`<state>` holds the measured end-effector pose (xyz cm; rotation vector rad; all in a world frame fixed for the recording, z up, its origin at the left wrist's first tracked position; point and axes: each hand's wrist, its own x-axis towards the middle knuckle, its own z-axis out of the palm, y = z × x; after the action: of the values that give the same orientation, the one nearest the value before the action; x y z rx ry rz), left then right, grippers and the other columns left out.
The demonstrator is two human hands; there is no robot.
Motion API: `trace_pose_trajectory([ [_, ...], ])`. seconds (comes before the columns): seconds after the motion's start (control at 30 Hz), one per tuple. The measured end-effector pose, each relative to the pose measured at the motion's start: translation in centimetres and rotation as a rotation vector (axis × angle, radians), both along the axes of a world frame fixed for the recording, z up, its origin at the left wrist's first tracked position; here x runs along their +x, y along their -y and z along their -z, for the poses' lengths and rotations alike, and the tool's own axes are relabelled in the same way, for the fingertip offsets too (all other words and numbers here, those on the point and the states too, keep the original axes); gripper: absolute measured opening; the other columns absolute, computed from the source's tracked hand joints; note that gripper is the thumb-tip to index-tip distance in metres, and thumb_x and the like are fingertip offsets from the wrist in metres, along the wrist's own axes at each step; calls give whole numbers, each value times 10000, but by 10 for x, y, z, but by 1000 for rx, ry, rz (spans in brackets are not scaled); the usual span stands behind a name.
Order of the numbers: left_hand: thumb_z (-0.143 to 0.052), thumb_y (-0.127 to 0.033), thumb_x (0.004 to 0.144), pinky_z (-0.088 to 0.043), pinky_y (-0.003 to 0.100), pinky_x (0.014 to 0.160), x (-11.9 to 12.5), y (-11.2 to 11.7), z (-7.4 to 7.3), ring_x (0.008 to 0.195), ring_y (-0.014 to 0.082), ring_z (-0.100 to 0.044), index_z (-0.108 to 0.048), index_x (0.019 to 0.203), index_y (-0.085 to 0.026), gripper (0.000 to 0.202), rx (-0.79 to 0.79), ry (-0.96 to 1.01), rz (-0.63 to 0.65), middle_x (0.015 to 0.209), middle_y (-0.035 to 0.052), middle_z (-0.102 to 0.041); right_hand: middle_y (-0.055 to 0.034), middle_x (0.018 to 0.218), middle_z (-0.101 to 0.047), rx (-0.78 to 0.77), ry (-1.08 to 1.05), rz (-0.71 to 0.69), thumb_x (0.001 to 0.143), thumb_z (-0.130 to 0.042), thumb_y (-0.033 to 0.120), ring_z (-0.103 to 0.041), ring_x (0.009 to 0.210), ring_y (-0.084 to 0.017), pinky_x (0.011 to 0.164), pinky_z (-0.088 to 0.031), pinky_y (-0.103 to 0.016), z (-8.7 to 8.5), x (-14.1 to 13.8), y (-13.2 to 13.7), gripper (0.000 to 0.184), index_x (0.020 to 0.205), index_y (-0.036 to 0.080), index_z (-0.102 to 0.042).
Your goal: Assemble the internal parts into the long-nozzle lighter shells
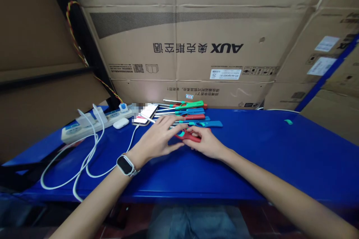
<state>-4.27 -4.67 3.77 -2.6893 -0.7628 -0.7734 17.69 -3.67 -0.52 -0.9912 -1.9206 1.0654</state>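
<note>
On the blue table [252, 149], my right hand [206, 142] is closed around a red screwdriver handle [190, 136] with a teal part at its end. My left hand [161, 138], with a smartwatch on its wrist, has its fingers stretched out over the red handle's far end and over the shaft of a blue screwdriver [206, 123]. Just behind the hands lies a row of several screwdrivers [190, 111] with green, blue and red handles, their metal shafts pointing left.
A white power strip [92, 125] with plugged chargers and looping white cables [84, 164] sits at the left. A phone [146, 114] and a white earbud case [121, 123] lie near it. A small teal piece [288, 121] rests at the right. Cardboard boxes [182, 52] stand behind the table.
</note>
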Motion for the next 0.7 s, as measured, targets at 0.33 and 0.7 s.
trace_pose_trajectory([
  [0.33,-536,-433,962,-504,347,864,-6,-14,16,970,231,-637,-627,1154,-207,310,-405,-88,-44,1121,92,-616,-33,783,-694,188,110,186,932,-449,362,-609,722,-158,656,-407,-255,-17,18,-5,326,791,161,-662],
  [0.7,-619,-379,828,-486,400,885,5,-14,16,1012,283,-609,-644,1049,-196,288,-430,-159,-135,1118,93,-609,-10,720,-677,137,817,498,819,-598,487,-610,691,-197,572,-276,-255,-10,62,12,268,743,233,-559],
])
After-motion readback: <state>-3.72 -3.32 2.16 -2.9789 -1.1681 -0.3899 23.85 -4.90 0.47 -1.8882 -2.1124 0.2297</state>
